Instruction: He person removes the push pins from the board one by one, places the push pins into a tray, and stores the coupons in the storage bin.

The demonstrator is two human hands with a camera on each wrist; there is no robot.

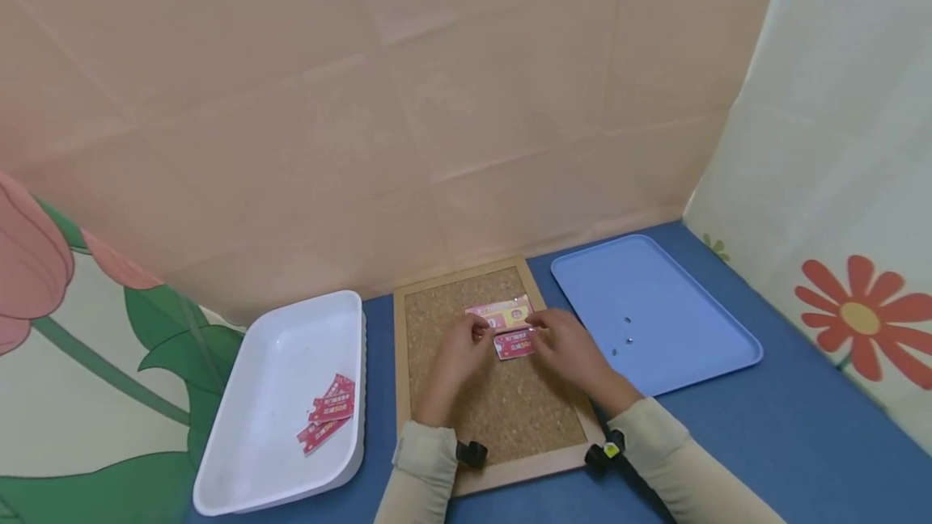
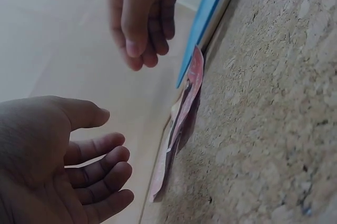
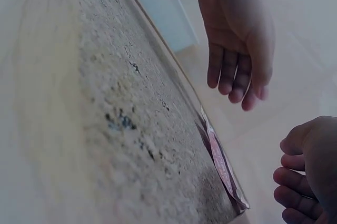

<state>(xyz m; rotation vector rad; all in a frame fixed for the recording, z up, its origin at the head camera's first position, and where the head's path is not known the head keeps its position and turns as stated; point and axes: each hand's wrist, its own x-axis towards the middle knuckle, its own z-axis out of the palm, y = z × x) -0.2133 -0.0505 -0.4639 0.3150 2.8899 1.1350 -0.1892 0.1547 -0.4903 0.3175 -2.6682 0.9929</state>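
Note:
A pink and yellow coupon [image 1: 502, 314] lies on the cork board [image 1: 510, 411], and a smaller red coupon [image 1: 515, 344] overlaps its lower edge. From the side, the left wrist view shows the curled paper [image 2: 181, 111] standing slightly off the cork. My left hand [image 1: 463, 344] hovers at the coupons' left end, its fingers loosely bent with nothing visible in them. Over the right end is my right hand [image 1: 569, 346], also with relaxed fingers. Both wrist views show a gap between the hands and the paper. A small shiny spot, perhaps a pin, shows at the upper coupon's top right.
On the left stands a white tray [image 1: 273, 411] holding several red coupons [image 1: 331, 411]. A blue tray [image 1: 677, 330] on the right carries a few tiny metal pieces [image 1: 629, 340]. The board's wooden frame [image 1: 524, 471] rests on a blue table, with a beige backdrop behind.

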